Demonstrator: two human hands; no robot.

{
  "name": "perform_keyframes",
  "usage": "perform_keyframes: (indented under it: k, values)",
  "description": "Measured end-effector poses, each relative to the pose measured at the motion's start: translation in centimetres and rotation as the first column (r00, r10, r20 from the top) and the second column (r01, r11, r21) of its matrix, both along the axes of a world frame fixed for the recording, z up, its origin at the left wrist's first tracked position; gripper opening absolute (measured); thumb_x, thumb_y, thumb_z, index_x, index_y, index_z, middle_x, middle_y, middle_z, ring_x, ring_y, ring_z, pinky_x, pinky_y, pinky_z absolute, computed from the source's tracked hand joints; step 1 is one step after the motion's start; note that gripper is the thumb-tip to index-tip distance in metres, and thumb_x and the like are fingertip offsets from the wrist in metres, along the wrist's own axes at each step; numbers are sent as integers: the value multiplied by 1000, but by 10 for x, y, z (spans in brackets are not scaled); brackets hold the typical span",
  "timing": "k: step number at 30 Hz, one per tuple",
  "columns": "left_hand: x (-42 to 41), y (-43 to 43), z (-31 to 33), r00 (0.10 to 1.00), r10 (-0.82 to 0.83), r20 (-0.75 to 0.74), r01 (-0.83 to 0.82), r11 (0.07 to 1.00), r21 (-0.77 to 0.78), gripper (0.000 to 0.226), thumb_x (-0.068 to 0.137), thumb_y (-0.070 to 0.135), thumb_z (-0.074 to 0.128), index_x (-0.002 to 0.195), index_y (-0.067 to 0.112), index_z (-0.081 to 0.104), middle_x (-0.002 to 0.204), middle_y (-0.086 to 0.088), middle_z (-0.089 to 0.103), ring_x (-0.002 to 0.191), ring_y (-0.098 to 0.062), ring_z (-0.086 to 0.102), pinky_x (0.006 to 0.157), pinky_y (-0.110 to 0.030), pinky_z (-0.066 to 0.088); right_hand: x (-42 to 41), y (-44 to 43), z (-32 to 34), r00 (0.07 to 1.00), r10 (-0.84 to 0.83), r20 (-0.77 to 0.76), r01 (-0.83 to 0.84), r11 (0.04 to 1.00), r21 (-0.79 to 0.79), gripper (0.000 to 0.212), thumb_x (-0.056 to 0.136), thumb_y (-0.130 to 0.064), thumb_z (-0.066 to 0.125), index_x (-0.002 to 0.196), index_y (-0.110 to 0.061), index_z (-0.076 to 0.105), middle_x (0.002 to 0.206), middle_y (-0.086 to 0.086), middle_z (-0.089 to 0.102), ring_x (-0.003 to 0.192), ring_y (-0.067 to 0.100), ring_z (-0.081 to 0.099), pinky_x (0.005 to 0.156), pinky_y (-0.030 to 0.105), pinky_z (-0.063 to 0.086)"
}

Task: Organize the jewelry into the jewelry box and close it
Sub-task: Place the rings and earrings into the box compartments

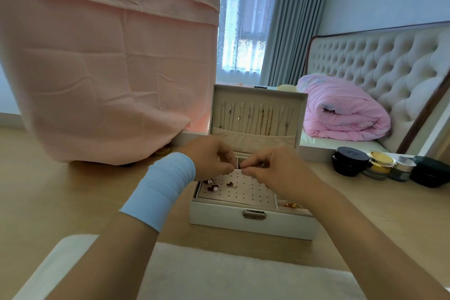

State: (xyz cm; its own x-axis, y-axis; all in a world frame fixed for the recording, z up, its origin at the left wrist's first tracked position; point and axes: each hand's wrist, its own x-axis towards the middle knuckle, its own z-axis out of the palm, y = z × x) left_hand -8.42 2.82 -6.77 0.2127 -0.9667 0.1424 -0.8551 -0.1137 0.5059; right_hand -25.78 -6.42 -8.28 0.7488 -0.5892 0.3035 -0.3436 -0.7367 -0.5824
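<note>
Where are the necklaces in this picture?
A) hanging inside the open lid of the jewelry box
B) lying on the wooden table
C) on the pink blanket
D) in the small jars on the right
A: the necklaces hang in a row inside the raised lid of the jewelry box.

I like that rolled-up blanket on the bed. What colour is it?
The blanket is pink, seen in the head view.

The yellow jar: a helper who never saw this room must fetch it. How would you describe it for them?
Find the tufted headboard on the right; below it, a row of small jars stands on the wooden tabletop. The yellow jar is second from the left, between a black jar and a silver-lidded jar. It alone has a gold lid and yellow body.
</note>
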Motion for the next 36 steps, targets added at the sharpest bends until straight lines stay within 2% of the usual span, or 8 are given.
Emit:
perform_keyframes:
  k: [5, 10, 14, 19, 23, 27, 32, 36]
  values:
    - [-4, 1, 0, 993, -25, 118, 6, 988, 157, 8, 83, 35, 71, 87, 41, 74, 97, 18, 64, 83, -3, 55, 76, -24, 45, 2, 12, 1, 964, 12, -265, -67, 978, -199, 6, 86, -40, 75, 90, -36, 78, 89, -24, 70, 76, -16, 54, 61, 7, 33]
    - [-5, -1, -2, 989, -38, 141, 9, 979, 203, 9, 83, 34, 72, 89, 38, 76, 81, 20, 63, 76, -3, 58, 72, -23, 48, 3, 17, 2, 952, -8, -305, -99, 938, -333, 11, 88, -44, 72, 94, -36, 76, 93, -21, 70, 79, -5, 54, 63, 5, 32]
    - [-3, -1, -4, 991, -44, 127, 18, 980, 199, 11, 83, 32, 72, 93, 36, 76, 82, 18, 63, 79, -6, 59, 74, -24, 48, 7, 20, -1, 954, -12, -300, -123, 896, -426, 10, 89, -43, 69, 94, -36, 74, 95, -19, 69, 87, 0, 57, 65, 6, 30]
    - [-2, 0, -4, 993, -55, 109, 32, 979, 200, 16, 85, 30, 71, 99, 34, 76, 91, 16, 66, 81, -4, 58, 76, -22, 47, 3, 19, 2, 933, 24, -358, -153, 929, -338, 11, 89, -43, 66, 88, -37, 75, 95, -22, 68, 87, -2, 58, 75, 19, 44]
    - [0, 0, -5, 992, -61, 106, 38, 978, 206, 18, 85, 27, 71, 101, 31, 76, 98, 14, 69, 85, -5, 59, 74, -20, 43, 1, 13, 5, 927, 75, -366, -164, 962, -218, 16, 92, -37, 62, 94, -39, 77, 92, -28, 66, 78, -16, 53, 65, 8, 34]
    - [1, -1, -6, 992, -56, 114, 31, 978, 208, 15, 84, 27, 72, 98, 32, 76, 97, 14, 69, 87, -6, 60, 74, -20, 44, 4, 12, 3, 927, 103, -361, -176, 969, -175, 18, 92, -31, 61, 93, -39, 78, 91, -27, 66, 78, -20, 52, 63, 5, 33]
    - [-1, 0, -5, 990, -59, 129, 32, 978, 205, 16, 85, 30, 70, 100, 32, 73, 94, 16, 65, 88, -6, 59, 78, -22, 44, 2, 10, 7, 931, 127, -342, -174, 979, -108, 15, 94, -28, 64, 94, -35, 77, 85, -26, 65, 73, -19, 53, 62, 7, 33]
    - [-3, 4, 0, 994, -40, 105, 28, 993, 117, 16, 88, 33, 65, 102, 33, 71, 91, 19, 61, 87, -4, 58, 81, -23, 46, -12, -1, 23, 965, 94, -243, -112, 992, -61, 13, 95, -24, 66, 96, -32, 77, 85, -20, 69, 70, -14, 57, 64, 8, 40]
